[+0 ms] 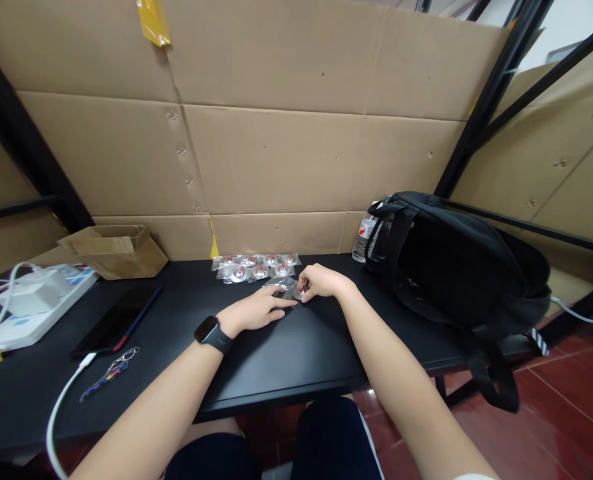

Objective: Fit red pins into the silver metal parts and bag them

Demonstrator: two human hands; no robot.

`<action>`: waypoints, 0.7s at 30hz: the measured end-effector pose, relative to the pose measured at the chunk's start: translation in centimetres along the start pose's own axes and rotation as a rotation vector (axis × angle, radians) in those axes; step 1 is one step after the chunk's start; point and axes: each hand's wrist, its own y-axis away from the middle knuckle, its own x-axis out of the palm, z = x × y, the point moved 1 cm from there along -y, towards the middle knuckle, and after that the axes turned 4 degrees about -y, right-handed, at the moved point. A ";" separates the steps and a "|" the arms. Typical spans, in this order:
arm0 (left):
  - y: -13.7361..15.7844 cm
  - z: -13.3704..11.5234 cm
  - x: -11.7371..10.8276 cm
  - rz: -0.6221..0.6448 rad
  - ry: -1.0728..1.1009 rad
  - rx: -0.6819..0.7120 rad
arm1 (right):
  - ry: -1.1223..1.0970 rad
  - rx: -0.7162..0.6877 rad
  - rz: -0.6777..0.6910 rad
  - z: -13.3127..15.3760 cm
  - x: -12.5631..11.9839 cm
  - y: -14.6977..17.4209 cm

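My right hand (321,281) pinches a small round silvery piece with a red middle (300,292) at the mouth side of a clear plastic bag (284,285). My left hand (259,309), with a dark watch on its wrist, lies beside it with fingers stretched out and apart, the fingertips at the bag's near edge. Its fingers partly cover the bag. Just behind both hands, several similar round pieces in clear bags (240,273) lie in rows on the black table (286,347). How far the pinched piece sits inside the bag I cannot tell.
A black backpack (456,260) stands on the right, with a water bottle (364,237) beside it. On the left are a brown paper box (116,250), a white power strip (41,313), a dark tablet (114,323), a keychain (109,375) and a white cable (59,413). Cardboard (276,160) walls the back.
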 end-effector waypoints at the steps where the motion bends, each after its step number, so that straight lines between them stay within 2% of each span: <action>1: 0.0 0.0 0.0 0.005 0.007 -0.003 | -0.008 0.001 0.011 -0.1 0.0 0.0; 4: 0.1 0.1 -0.1 0.037 0.015 -0.024 | -0.019 -0.025 0.013 -0.2 0.0 -0.1; 11: 0.2 0.4 -0.1 0.007 0.028 0.016 | -0.015 -0.102 -0.138 -0.1 1.2 -1.2; 13: 0.2 0.4 -0.1 0.013 0.026 0.014 | 0.017 -0.071 -0.177 0.0 1.5 -1.5; 17: 0.3 0.5 -0.2 0.042 0.017 -0.031 | 0.134 0.087 -0.274 0.0 1.5 -1.5; 19: 0.3 0.7 -0.2 0.045 0.025 -0.033 | 0.103 0.080 -0.225 -0.1 1.5 -1.4; 21: 0.4 0.9 -0.3 0.045 0.039 -0.017 | 0.031 0.011 -0.144 -0.2 1.5 -1.3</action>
